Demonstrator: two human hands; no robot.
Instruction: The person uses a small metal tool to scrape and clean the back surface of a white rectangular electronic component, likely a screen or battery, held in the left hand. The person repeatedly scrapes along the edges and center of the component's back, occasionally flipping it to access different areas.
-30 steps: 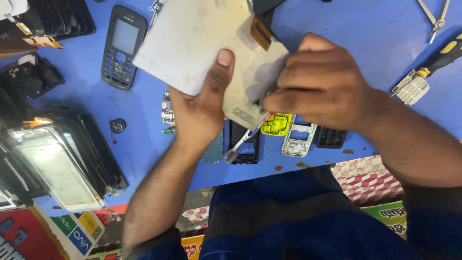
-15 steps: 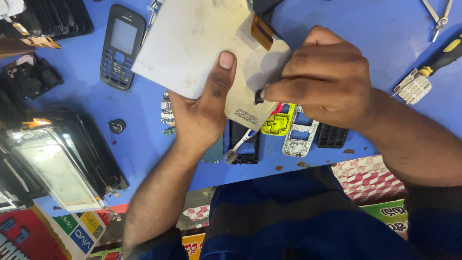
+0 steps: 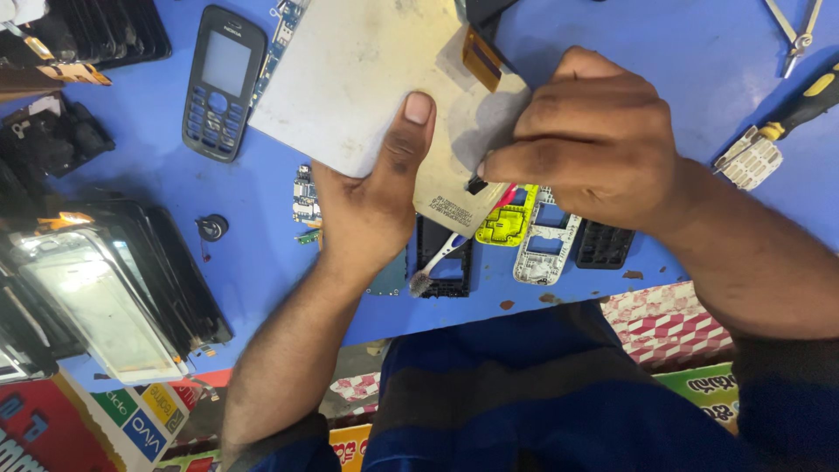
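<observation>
Head view, blue table (image 3: 664,35). Large flat grey panel (image 3: 367,79) held above the table at 12 o'clock of the frame, tilted, its lower corner pointing to 5 o'clock

Left hand (image 3: 371,205): below the panel at 6 o'clock of it, thumb pressed flat on the panel face, remaining fingers hidden behind it; clamped on the panel

Right hand (image 3: 594,140): at 3 o'clock of the panel, fingers curled together, tips pinching a small dark part (image 3: 476,185) at the panel's lower right edge. Orange flex strip (image 3: 481,59) sits on the panel's upper right, just beside the right knuckles

On the table under the hands: yellow phone frame (image 3: 507,223), white phone frame (image 3: 546,240), black keypad piece (image 3: 603,246), black frame with a small brush (image 3: 434,260) lying across it. Dark keypad phone (image 3: 223,83) at 9 o'clock of the panel, apart from it. Stack of glass screens (image 3: 105,297) at 8 o'clock. Screwdriver with yellow-black handle (image 3: 800,105) at 3 o'clock, tweezers (image 3: 795,31) at 2 o'clock
</observation>
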